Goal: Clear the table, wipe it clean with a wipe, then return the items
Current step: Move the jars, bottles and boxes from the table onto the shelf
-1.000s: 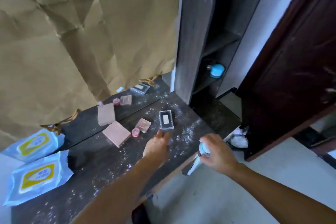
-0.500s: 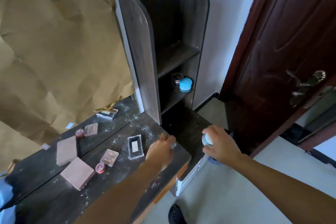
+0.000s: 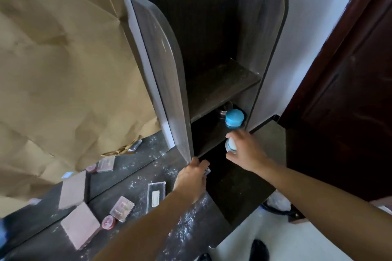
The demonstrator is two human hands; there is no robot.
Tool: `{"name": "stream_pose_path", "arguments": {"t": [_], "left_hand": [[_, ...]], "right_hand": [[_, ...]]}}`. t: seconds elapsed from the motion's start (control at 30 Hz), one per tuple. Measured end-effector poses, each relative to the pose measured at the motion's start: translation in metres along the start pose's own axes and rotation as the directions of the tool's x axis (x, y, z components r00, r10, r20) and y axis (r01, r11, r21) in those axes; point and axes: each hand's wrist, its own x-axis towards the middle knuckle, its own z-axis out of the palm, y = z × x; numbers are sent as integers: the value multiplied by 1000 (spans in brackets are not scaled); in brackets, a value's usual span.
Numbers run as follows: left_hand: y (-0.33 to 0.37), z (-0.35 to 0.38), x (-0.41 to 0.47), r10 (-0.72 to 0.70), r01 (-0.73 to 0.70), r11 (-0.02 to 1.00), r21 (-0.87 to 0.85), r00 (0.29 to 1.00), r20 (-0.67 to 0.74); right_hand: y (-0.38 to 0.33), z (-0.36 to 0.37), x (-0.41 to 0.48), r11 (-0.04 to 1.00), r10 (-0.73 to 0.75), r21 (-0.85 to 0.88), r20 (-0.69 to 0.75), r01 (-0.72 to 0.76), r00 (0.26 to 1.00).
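My right hand [image 3: 246,152] is shut on a small white container with a teal band [image 3: 230,145], held at the mouth of the lower shelf of the dark wooden unit [image 3: 212,133]. My left hand [image 3: 192,178] is closed around a small clear item [image 3: 207,171] beside the unit's side panel. On the dusty dark table [image 3: 135,231] lie a clear rectangular case [image 3: 156,195], a pink compact [image 3: 122,208], a small red jar [image 3: 108,222] and a pink square box [image 3: 80,225].
A blue-lidded jar [image 3: 234,118] and a glass jar [image 3: 223,110] stand on the lower shelf. Crumpled brown paper [image 3: 63,70] covers the mirror behind the table. A dark red door [image 3: 350,91] is at right. White powder speckles the table.
The view has swung right and up toward the shelf unit. My right hand has carried the white container from the table's edge up to the lower shelf. My left hand moved right to the panel.
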Motion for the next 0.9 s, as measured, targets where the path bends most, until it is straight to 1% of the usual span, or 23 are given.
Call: {"name": "stream_pose_path", "arguments": {"t": [0.1,0.2,0.3,0.4,0.53,0.67,0.77,0.83,0.9], "left_hand": [[-2,2,8,-83,83,996,-11,996,-10],[1,4,12,-172,172,985,-11,984,-37],[10,8,12,-279,278,960,-24,957,-77],[19,14,15,-358,355,934,-46,926,-116],[37,22,21,-447,441,895,-74,880,-159],[54,29,31,-504,492,864,-107,843,-187],[64,28,44,-512,503,859,-98,835,-201],[68,24,57,-518,512,855,-86,830,-207],[69,21,71,-530,524,847,-85,823,-203]], "right_hand": [[0,12,45,997,-81,-5,27,81,996],[-3,25,86,993,-116,-4,80,117,990],[-1,40,118,980,-181,-48,180,193,967],[4,53,135,973,-211,-35,253,227,944],[14,64,146,950,-294,-8,311,312,904],[23,64,149,945,-308,-4,318,326,897],[28,53,147,940,-325,5,309,340,894],[36,44,139,912,-408,81,273,402,871],[50,34,127,850,-525,180,213,494,824]]}}
